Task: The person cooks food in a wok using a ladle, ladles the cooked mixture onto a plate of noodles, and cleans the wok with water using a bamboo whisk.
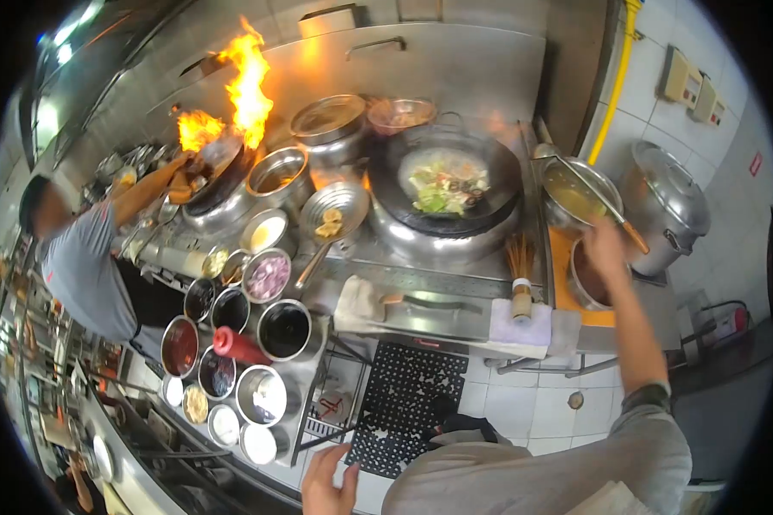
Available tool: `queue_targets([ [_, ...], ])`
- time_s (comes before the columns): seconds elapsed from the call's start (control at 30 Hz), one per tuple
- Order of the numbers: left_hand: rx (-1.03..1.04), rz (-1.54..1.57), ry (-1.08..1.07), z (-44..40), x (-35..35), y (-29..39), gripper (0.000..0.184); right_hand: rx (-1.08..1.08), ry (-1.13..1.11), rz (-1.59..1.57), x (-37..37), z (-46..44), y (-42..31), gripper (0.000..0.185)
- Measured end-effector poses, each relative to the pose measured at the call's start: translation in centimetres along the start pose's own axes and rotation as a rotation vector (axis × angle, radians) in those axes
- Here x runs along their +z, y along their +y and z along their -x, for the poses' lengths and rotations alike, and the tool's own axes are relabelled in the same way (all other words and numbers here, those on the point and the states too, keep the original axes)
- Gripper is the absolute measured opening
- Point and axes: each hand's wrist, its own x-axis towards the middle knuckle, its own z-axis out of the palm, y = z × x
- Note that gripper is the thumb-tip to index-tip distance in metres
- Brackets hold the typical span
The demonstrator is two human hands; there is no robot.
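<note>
Apparently idle, left hand (pixel 326 487) loosely open | round black wok (pixel 387 184), over burner for heating, holds green-white vegetables (pixel 442 187) | wooden-handled steel ladle (pixel 589 182) spans round steel pot (pixel 556 211), perhaps for reach | blurred right hand (pixel 606 249) beside handle, grip unclear

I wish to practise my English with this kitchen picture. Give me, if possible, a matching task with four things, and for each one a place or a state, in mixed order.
Things
1. red bottle
2. black mat
3. big dark wok
4. yellow pipe

Places and states
A. runs down the tiled wall
B. holds green and pale food
C. lies among the open containers
D. is on the floor and is full of small holes

Right pairs: 1-C, 2-D, 3-B, 4-A
</note>
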Motion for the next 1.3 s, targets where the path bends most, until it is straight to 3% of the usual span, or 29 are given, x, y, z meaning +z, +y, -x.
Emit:
queue_targets([
  [0.03, 0.031, 0.034, -0.071, -2.4, 1.2, 0.8, 0.032, 0.022, -0.054, 0.260, 0.6, -2.2, 6.4, 0.037],
  [0.07, 0.081, 0.046, -0.115, -4.5, 2.2, 1.3, 0.033, 0.173, -0.167, 0.337, 0.6, -3.5, 10.5, 0.038],
  [0.13, 0.156, 0.075, -0.186, -7.7, 4.2, 2.1, 0.034, 0.194, -0.238, 0.347, 1.4, -4.7, 16.2, 0.039],
  [0.17, 0.214, 0.024, -0.229, -8.8, 4.8, 2.1, 0.037, 0.163, -0.282, 0.353, 1.1, -5.1, 17.4, 0.045],
  [0.27, 0.181, 0.024, -0.295, -10.8, 6.6, 2.4, 0.034, 0.146, -0.193, 0.240, 2.5, -6.7, 19.9, 0.031],
  [0.33, 0.156, -0.008, -0.305, -10.9, 7.7, 1.9, 0.032, 0.130, -0.415, 0.284, 2.3, -8.5, 20.8, 0.020],
  [0.47, 0.027, -0.026, -0.330, -9.6, 8.0, -0.1, 0.032, 0.050, -0.283, 0.162, 2.6, -7.6, 20.6, 0.021],
  [0.53, -0.024, -0.034, -0.295, -8.6, 8.3, -1.5, 0.033, -0.215, -0.111, -0.103, 5.5, -4.4, 22.3, 0.027],
  [0.6, -0.043, -0.038, -0.242, -7.6, 8.4, -2.5, 0.032, 0.344, -0.606, -0.833, 0.4, -2.5, 9.9, 0.029],
  [0.67, -0.056, -0.031, -0.230, -7.5, 8.1, -2.7, 0.032, 0.331, -0.634, -1.119, -2.8, -1.0, -3.3, 0.046],
  [0.8, -0.076, 0.014, -0.196, -7.4, 7.3, -2.7, 0.033, 0.269, -0.913, -1.572, -1.4, -1.9, -17.6, 0.052],
  [0.87, -0.091, 0.045, -0.103, -7.1, 5.9, -2.6, 0.031, 0.248, -0.914, -1.611, 1.0, -3.7, -23.8, 0.053],
  [0.93, -0.089, 0.050, -0.014, -5.3, 5.1, -4.6, 0.030, 0.133, -0.828, -1.451, 5.8, -7.1, -29.1, 0.043],
  [1.07, -0.373, 0.011, 0.038, -0.5, 3.4, -8.9, 0.028, 0.075, -0.749, -1.231, 14.3, -15.6, -38.4, 0.012],
  [1.17, -0.469, 0.001, 0.138, 3.4, 2.8, -11.7, 0.029, 0.117, -0.737, -1.130, 18.3, -18.5, -42.8, 0.010],
  [1.3, -0.627, 0.106, 0.068, 7.6, 4.7, -15.8, 0.034, 0.115, -0.675, -0.945, 22.2, -20.4, -46.0, 0.008],
])
